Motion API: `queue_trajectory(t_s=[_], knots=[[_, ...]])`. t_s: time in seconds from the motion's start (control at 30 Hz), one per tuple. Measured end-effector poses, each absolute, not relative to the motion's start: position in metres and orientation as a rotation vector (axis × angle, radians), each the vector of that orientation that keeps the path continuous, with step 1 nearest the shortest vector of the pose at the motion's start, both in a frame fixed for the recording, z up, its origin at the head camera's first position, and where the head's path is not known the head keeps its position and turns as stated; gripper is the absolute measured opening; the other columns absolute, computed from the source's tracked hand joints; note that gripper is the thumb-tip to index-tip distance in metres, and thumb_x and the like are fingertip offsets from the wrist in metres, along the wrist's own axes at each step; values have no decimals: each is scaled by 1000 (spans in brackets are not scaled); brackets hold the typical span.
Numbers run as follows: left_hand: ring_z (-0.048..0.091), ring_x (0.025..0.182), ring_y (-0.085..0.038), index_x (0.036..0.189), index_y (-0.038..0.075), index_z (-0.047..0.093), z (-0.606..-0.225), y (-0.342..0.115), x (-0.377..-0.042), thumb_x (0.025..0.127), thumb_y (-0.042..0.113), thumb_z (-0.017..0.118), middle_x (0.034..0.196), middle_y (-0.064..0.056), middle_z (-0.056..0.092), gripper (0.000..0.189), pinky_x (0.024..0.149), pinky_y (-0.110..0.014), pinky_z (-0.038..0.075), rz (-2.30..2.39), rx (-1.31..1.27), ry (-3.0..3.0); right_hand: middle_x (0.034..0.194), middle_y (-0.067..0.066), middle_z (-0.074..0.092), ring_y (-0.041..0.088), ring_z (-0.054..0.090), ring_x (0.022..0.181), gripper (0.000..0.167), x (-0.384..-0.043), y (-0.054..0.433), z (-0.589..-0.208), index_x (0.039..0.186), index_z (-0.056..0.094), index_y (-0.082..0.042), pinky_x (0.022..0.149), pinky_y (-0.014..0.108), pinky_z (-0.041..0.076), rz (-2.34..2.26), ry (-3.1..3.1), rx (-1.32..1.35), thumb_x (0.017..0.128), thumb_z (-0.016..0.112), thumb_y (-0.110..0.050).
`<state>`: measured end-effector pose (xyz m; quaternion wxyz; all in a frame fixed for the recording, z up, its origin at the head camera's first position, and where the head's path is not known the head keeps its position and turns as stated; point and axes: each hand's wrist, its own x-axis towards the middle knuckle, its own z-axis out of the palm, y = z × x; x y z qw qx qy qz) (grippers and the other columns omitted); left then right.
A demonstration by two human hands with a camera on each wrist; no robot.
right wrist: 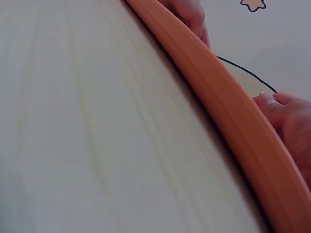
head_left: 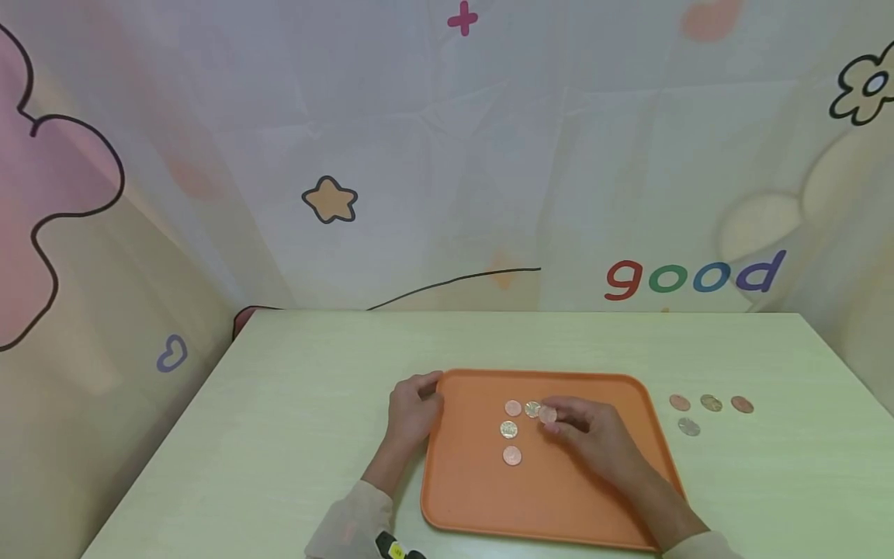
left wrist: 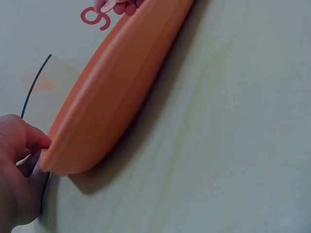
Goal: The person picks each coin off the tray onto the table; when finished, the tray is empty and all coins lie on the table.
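An orange tray (head_left: 475, 497) lies on the table in the head view. My left hand (head_left: 414, 411) grips its upper left corner; in the left wrist view the left hand's fingers (left wrist: 36, 138) pinch the rim. Between thumb and fingertips my right hand (head_left: 602, 442) holds a copper-coloured coin (head_left: 548, 414) over the tray. Right beside that coin is a gold-coloured coin (head_left: 533, 409). To its left are a copper coin (head_left: 513, 407), another gold-coloured coin (head_left: 508, 429) and a lower copper coin (head_left: 512, 456), roughly in a column. The tray wall hides most coins from both wrist views.
Several loose coins lie on the table right of the tray: a copper one (head_left: 680, 402), a gold-coloured one (head_left: 711, 403), a reddish one (head_left: 743, 404) and a silvery one (head_left: 689, 426). A printed cloth (head_left: 447, 155) hangs behind the pale table (head_left: 314, 388).
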<state>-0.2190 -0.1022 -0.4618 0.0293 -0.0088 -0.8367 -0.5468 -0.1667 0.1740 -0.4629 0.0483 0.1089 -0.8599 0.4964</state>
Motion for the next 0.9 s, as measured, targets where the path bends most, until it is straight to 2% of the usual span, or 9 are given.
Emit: queue_trajectory(t_s=[0.17,0.5,0.67,0.9], knots=[[68,117,-37,128,-2,69,-462,-102,-219,88,-3,57,122,-22,72,42,94,-46,58,-1695,-23,-2574,98,11,80,-4,69,84,35,-168,175,-463,120,73,-3,79,14,55,1548,-2588,279,86,78,-9],[68,119,-37,129,-2,68,-463,-102,-219,88,-1,57,124,-23,72,43,95,-46,58,-1722,-18,-2575,94,11,78,-2,65,79,33,-167,182,-460,117,73,-3,76,17,55,1513,-2555,154,86,79,-11],[67,120,-37,129,-2,68,-463,-101,-219,88,-1,57,124,-23,72,43,95,-45,58,-1714,-21,-2579,100,10,77,1,62,81,34,-166,192,-455,120,73,-5,76,15,53,1429,-2617,63,88,78,-14],[66,120,-38,129,-2,68,-463,-101,-220,88,-2,57,124,-23,72,43,96,-46,58,-1698,-26,-2580,94,9,74,-3,59,78,31,-162,212,-452,117,74,-4,72,12,52,1295,-2577,113,87,79,-11]])
